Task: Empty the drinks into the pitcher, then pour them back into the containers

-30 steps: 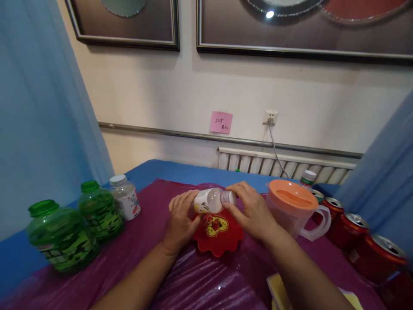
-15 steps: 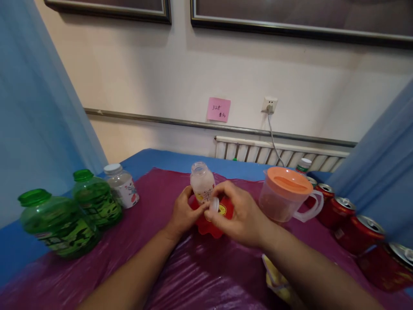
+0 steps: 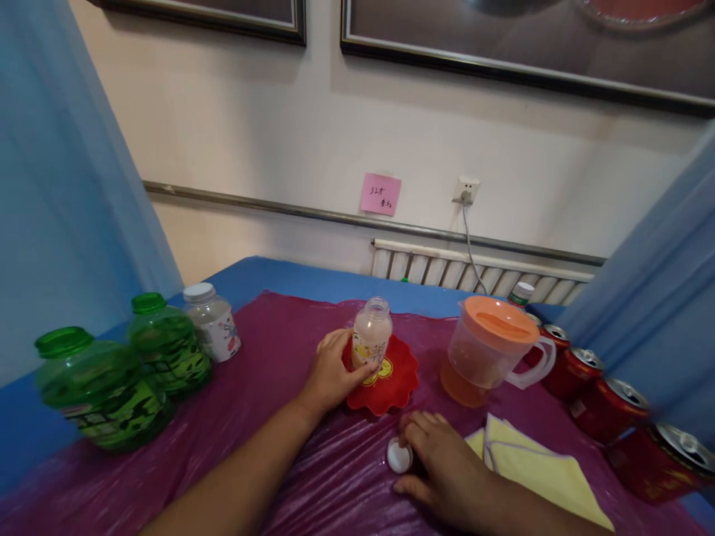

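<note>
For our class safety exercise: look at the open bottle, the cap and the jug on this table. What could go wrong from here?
1. The bottle stands uncapped on the red dish; only the left hand steadies it, so a nudge might spill it.
2. The cap lies by the right hand on slick plastic sheet; it could slide or roll off.
3. The jug of liquid stands close by and might get knocked.

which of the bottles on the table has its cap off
The small clear bottle on the red dish, held by the left hand; the others are capped.
</note>
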The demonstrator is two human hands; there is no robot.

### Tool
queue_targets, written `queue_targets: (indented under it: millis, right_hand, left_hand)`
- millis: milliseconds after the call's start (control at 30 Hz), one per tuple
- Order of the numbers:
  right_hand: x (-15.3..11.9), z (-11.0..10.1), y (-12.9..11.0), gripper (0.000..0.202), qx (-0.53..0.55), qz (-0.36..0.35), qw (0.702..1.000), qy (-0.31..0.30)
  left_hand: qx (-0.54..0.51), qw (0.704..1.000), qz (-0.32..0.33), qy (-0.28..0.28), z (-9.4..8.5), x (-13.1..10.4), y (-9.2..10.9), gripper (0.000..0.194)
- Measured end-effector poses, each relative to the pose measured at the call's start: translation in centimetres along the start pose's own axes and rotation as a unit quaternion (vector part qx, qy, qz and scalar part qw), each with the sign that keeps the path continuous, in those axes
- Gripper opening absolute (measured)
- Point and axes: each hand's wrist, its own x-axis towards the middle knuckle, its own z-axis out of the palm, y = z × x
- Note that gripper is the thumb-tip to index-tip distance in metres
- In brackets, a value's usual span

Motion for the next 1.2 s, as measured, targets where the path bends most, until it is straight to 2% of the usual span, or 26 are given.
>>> queue_targets:
  millis: [100, 167, 200, 267, 333, 367, 433, 500, 567, 700, 767, 900, 1067, 1200]
  right_hand:
    - [-1.2, -1.7, 1.0, 0.036, 0.023, 0.002, 0.995, 0.098]
    - [-1.8, -3.5, 2.5, 0.033, -0.004, 0.027, 0.974, 0.227]
    - [-2.0, -4.6, 3.5, 0.033, -0.025, 0.05, 0.951, 0.303]
    - [-2.3, -6.6, 6.0, 0.034, -0.062, 0.113, 0.886, 0.446]
    - [-2.3, -8.1, 8.6, 0.044, -0.047, 0.186, 0.829, 0.526]
    - [-2.3, -8.6, 9.7, 0.049, -0.018, 0.222, 0.813, 0.538]
    - [-2.4, -9.1, 11.5, 0.053, 0.045, 0.29, 0.801, 0.522]
    - [-2.5, -9.2, 12.6, 0.054, 0.099, 0.332, 0.802, 0.487]
    - [-2.6, -9.3, 12.9, 0.055, 0.148, 0.343, 0.798, 0.473]
    - [-1.4, -9.8, 12.9, 0.057, 0.258, 0.35, 0.747, 0.503]
    - [-0.3, -10.5, 12.8, 0.057, 0.269, 0.358, 0.74, 0.502]
    - [2.2, -12.8, 12.6, 0.059, 0.191, 0.348, 0.8, 0.451]
    - [5.4, -16.7, 11.5, 0.055, 0.19, 0.3, 0.836, 0.419]
    - [8.0, -19.4, 9.8, 0.055, 0.146, 0.256, 0.884, 0.362]
  left_hand:
    - [0.014, 1.0, -0.013, -0.01, 0.1, 0.2, -0.2, 0.059]
    - [0.02, 0.999, -0.024, -0.017, 0.1, 0.3, -0.3, 0.059]
    - [0.023, 0.999, -0.028, -0.021, 0.1, 0.3, -0.3, 0.059]
    - [0.026, 0.999, -0.034, -0.03, 0.1, 0.3, -0.4, 0.059]
    - [0.025, 0.998, -0.036, -0.037, 0.3, 0.2, -0.5, 0.061]
    - [0.025, 0.998, -0.036, -0.039, 0.4, 0.2, -0.6, 0.063]
    - [0.026, 0.998, -0.035, -0.043, 0.6, 0.1, -0.8, 0.065]
    - [0.029, 0.998, -0.036, -0.046, 0.7, 0.1, -0.9, 0.066]
    - [0.033, 0.997, -0.039, -0.051, 0.8, 0.0, -1.0, 0.067]
    - [0.036, 0.996, -0.052, -0.063, 0.7, 0.0, -0.9, 0.068]
    - [0.034, 0.995, -0.059, -0.067, 0.6, -0.1, -0.7, 0.07]
    - [0.03, 0.995, -0.068, -0.073, 0.3, -0.1, -0.2, 0.071]
    - [0.017, 0.995, -0.059, -0.082, 0.2, -0.3, 0.3, 0.07]
    - [0.009, 0.995, -0.037, -0.092, 0.2, -0.5, 0.4, 0.07]
